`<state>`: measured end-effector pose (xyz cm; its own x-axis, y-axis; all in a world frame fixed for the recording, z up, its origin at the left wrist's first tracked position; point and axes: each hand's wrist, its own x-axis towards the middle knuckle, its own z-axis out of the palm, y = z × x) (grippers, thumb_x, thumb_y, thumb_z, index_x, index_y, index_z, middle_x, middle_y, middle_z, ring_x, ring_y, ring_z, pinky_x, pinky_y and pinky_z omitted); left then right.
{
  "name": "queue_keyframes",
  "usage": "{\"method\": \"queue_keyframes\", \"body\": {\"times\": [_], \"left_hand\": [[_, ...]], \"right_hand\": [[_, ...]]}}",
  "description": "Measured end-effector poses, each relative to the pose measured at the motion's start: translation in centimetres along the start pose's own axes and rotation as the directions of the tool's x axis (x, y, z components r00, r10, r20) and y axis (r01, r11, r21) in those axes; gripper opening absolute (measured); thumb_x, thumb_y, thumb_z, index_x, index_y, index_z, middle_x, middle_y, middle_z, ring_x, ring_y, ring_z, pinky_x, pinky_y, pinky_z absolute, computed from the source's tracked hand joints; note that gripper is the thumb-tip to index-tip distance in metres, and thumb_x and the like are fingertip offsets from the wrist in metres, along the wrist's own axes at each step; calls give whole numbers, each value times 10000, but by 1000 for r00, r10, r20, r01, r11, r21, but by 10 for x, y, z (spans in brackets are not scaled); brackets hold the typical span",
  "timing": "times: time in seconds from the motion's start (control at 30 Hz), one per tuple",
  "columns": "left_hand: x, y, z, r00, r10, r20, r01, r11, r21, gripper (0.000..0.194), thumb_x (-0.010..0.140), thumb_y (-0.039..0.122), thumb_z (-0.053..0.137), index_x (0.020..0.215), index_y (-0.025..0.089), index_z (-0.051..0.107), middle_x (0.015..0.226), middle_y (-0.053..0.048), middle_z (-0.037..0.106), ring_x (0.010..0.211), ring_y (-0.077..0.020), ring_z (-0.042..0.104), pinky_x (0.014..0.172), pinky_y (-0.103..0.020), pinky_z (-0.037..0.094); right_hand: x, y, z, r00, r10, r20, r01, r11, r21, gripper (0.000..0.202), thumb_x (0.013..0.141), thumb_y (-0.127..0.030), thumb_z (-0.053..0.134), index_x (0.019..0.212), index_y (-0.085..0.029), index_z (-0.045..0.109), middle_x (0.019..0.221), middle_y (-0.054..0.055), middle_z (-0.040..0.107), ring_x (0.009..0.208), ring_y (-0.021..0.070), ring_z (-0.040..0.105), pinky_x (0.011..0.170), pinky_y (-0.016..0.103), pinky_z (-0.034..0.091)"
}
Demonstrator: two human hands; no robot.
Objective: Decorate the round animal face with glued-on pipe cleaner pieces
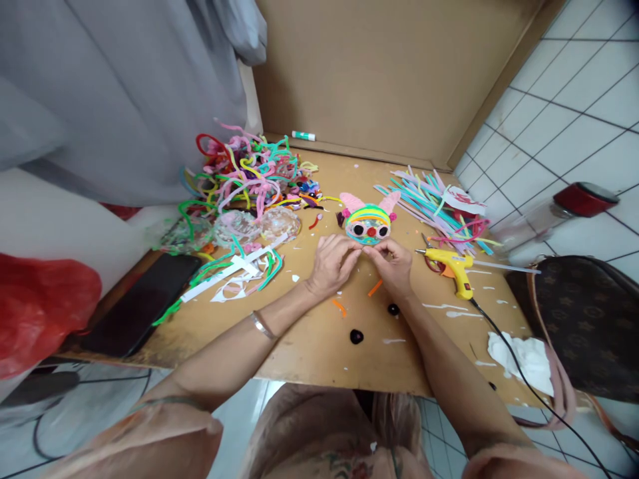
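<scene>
A colourful animal face made of pipe cleaners (370,216) stands out in the middle of the table, with pink ears, black-and-white eyes and a red nose. My left hand (335,261) pinches its lower edge from the left. On the right, my right hand (391,263) closes its thumb and fingers on the same lower edge. The fingertips of both hands nearly meet beneath the nose. Just below lie orange pipe cleaner pieces (375,287) and two black coiled discs (356,336).
A tangled heap of pipe cleaners (244,169) fills the back left, near a dark phone (144,303). Straight pipe cleaners (417,196) lie back right. A yellow glue gun (452,264) with a trailing cord lies right, near a brown bag (589,319). A glue stick (303,136) rests behind.
</scene>
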<state>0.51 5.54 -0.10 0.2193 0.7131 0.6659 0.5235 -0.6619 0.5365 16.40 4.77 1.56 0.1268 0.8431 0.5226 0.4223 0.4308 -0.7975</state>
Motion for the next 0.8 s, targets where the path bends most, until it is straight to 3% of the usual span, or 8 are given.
{"method": "queue_keyframes", "body": {"times": [0.23,0.37,0.43,0.57,0.7,0.8], "left_hand": [[3,-6,-1,997,79,11,-79,995,53,208,956,287,470,811,211,599,760,-43,650,804,-197,583,796,-371,375],[5,-7,-3,999,35,3,-35,999,13,174,925,279,471,785,218,556,739,-33,608,778,-195,555,800,-364,384],[5,-9,-4,998,-43,-54,42,999,-28,189,933,276,429,775,221,517,739,-27,585,763,-186,540,798,-350,398],[6,-14,-5,975,-178,-131,167,982,-92,279,960,275,341,693,230,406,651,2,485,666,-166,477,712,-316,399],[7,-16,-2,966,-214,-142,202,975,-97,333,955,279,385,629,227,344,578,25,420,608,-146,439,667,-299,390],[6,-15,2,971,-209,-119,194,973,-125,311,957,299,425,660,211,452,639,7,528,659,-145,509,717,-301,429]], "right_hand": [[-4,1,1,993,-107,41,110,991,-70,339,823,-402,687,585,-224,522,580,-43,518,557,116,462,578,270,407],[-4,0,0,994,-84,69,87,996,-35,329,820,-433,681,606,-231,532,591,-40,531,555,122,466,571,270,418],[-2,-2,-2,998,-57,20,57,998,3,248,825,-428,664,701,-228,586,662,-26,581,600,128,503,599,270,437],[6,1,-10,977,35,-209,-21,997,69,204,902,-396,505,898,-219,605,803,6,627,684,137,551,653,274,451],[13,14,-18,938,43,-343,-60,997,-41,191,864,-309,450,694,-231,492,641,-33,491,604,134,467,598,275,384],[13,27,-19,944,59,-324,-93,992,-89,222,881,-274,384,660,-249,384,588,-58,384,557,129,386,554,273,326]]}}
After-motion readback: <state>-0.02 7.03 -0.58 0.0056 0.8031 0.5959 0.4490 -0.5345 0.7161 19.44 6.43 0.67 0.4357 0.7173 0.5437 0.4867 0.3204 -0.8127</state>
